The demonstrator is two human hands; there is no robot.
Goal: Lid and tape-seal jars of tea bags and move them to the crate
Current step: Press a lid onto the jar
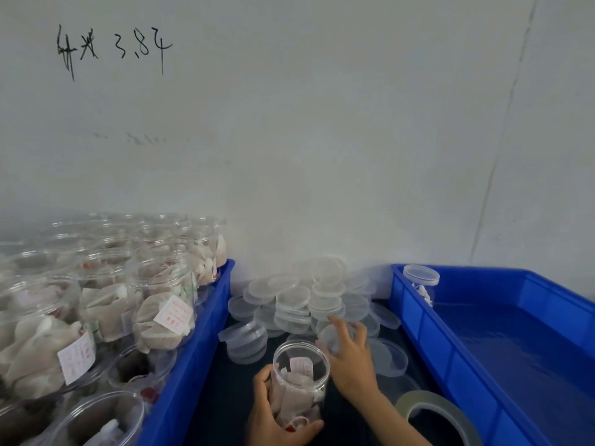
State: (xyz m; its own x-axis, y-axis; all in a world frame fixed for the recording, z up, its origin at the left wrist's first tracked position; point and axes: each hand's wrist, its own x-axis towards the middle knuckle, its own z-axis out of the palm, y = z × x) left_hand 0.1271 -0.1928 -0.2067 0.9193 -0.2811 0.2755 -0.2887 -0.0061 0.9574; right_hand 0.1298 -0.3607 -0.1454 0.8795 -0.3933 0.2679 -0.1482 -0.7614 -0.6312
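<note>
My left hand grips an open clear jar of tea bags, upright on the dark table between two blue crates. Just right of the jar's rim, my right hand pinches a clear plastic lid, at the near edge of a heap of clear lids. A roll of clear tape lies on the table at the lower right, beside my right forearm. The blue crate on the right holds one lidded jar in its far left corner.
The blue crate on the left is packed with several open jars of tea bags. A white wall with handwritten black marks stands close behind everything. The dark table strip between the crates is narrow.
</note>
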